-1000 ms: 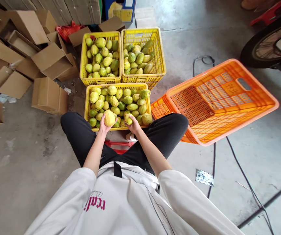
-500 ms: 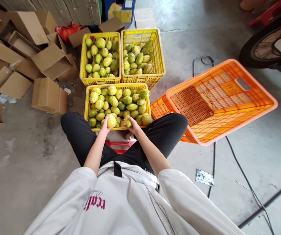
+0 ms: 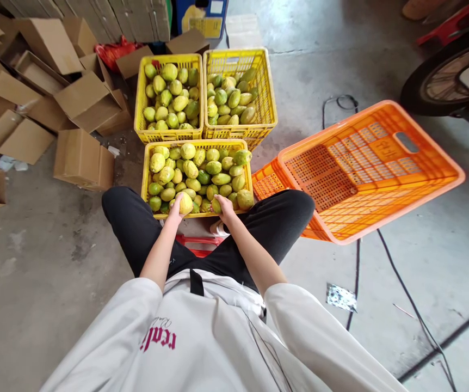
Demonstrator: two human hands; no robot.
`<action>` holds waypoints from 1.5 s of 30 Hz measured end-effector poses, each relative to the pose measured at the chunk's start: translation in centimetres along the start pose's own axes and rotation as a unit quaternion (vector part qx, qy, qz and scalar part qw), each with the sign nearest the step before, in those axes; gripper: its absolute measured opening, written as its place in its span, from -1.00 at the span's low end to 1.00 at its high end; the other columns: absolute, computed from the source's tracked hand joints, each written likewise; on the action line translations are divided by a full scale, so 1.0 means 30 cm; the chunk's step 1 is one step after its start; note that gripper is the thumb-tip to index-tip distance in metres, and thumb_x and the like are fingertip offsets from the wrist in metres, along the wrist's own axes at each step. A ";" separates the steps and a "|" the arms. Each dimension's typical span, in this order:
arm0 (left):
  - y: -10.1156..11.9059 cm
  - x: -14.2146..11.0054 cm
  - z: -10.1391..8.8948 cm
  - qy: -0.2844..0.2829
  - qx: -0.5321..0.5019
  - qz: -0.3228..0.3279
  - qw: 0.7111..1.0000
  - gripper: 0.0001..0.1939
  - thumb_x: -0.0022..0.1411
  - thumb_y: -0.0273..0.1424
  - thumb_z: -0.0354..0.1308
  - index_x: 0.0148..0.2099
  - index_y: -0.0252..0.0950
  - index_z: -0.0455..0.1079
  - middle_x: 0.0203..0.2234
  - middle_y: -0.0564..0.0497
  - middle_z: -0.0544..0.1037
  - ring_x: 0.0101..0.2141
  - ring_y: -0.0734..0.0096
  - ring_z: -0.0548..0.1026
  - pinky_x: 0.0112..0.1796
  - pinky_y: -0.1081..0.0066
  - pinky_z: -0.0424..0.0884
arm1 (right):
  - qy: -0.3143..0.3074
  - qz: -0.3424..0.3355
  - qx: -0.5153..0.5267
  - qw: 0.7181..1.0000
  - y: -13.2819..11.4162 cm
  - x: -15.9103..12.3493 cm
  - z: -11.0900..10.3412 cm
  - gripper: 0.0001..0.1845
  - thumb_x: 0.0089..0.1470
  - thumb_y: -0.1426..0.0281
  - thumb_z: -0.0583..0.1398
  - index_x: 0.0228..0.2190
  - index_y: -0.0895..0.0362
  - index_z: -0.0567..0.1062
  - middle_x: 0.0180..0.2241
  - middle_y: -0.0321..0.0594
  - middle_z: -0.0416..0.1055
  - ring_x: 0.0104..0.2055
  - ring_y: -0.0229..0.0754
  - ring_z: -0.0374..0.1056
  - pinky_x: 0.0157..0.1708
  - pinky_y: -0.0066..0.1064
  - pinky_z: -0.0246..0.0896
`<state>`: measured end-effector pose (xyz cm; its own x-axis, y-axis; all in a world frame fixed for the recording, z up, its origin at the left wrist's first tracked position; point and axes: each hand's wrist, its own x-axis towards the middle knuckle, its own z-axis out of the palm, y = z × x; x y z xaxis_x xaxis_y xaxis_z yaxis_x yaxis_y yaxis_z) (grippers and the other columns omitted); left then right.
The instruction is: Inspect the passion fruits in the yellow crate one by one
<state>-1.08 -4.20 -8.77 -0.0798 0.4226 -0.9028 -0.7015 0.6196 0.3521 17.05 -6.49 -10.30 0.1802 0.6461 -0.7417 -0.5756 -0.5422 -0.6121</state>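
Observation:
In the head view, my left hand (image 3: 176,209) is closed around a round yellow papaya (image 3: 186,203). My right hand (image 3: 226,208) grips a smaller yellow-green papaya (image 3: 216,205), with the thumb on its near side. Both hands are held apart over the near edge of a yellow crate (image 3: 145,179), which is full of yellow and green papayas (image 3: 191,170). The fingers under each held fruit are mostly hidden.
Behind stand two more yellow crates of papayas, one at left (image 3: 138,103) and one at right (image 3: 272,92). An orange crate (image 3: 381,179) leans by my right knee. Cardboard boxes (image 3: 81,158) pile up at left. Cables (image 3: 406,286) and a motorcycle wheel (image 3: 442,76) are at right.
The left hand's papaya has shifted slightly right and turned in the grasp. My right hand has rotated its papaya, so less of the fruit shows. The crates stay put.

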 end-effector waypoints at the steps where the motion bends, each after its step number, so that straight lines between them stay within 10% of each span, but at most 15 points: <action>1: 0.003 -0.005 0.002 -0.007 0.002 0.005 1.000 -0.50 0.24 -0.15 0.37 0.14 -0.22 0.39 -0.28 -0.04 0.58 -0.33 0.27 0.64 -0.35 0.37 0.60 | 0.001 -0.001 0.000 1.000 0.004 0.003 0.000 -0.74 0.04 0.38 0.39 -0.39 0.09 0.38 -0.60 -0.34 0.42 -0.63 -0.25 0.34 -0.69 -0.46 0.32; 7: 0.024 -0.045 0.004 -0.112 -0.055 0.005 0.992 -0.46 0.44 -0.05 -0.07 0.15 -0.34 0.45 -0.23 -0.21 0.64 -0.07 -0.03 0.63 -0.10 0.07 0.60 | -0.010 0.042 0.059 0.997 0.007 0.018 0.012 -0.80 0.12 0.26 0.30 -0.36 0.06 0.39 -0.56 -0.34 0.44 -0.51 -0.17 0.46 -0.56 -0.39 0.45; 13: 0.031 -0.061 0.001 -0.190 -0.072 0.017 0.979 -0.59 0.46 -0.22 -0.03 0.17 -0.31 0.44 -0.05 -0.22 0.64 0.12 -0.04 0.56 0.10 -0.02 0.49 | -0.057 0.077 0.097 0.991 -0.005 0.023 0.010 -0.92 0.10 0.32 0.22 -0.36 0.06 0.44 -0.52 -0.27 0.49 -0.33 -0.09 0.55 -0.41 -0.34 0.53; 30: 0.019 -0.065 -0.003 -0.181 -0.044 -0.012 0.982 -0.67 0.36 -0.14 0.07 -0.01 -0.26 0.43 -0.26 -0.12 0.61 -0.03 0.09 0.60 0.05 0.10 0.55 | -0.155 0.050 0.023 0.986 0.002 -0.018 0.002 -0.66 -0.20 0.34 0.47 -0.41 0.08 0.45 -0.48 -0.34 0.50 -0.37 -0.17 0.50 -0.37 -0.38 0.48; 45: 0.023 -0.020 -0.003 -0.022 0.060 -0.039 0.997 -0.67 0.35 -0.12 0.12 -0.09 -0.28 0.44 -0.48 -0.01 0.47 -0.41 0.26 0.57 -0.36 0.35 0.54 | 0.016 0.010 -0.014 1.000 0.006 0.006 0.003 -0.76 -0.07 0.41 0.35 -0.42 0.05 0.36 -0.59 -0.38 0.42 -0.54 -0.17 0.45 -0.58 -0.39 0.44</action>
<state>-1.58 -4.10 -8.00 0.0051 0.3965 -0.9180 -0.6143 0.7256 0.3100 16.92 -6.41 -10.52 0.1955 0.6179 -0.7616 -0.5561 -0.5698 -0.6051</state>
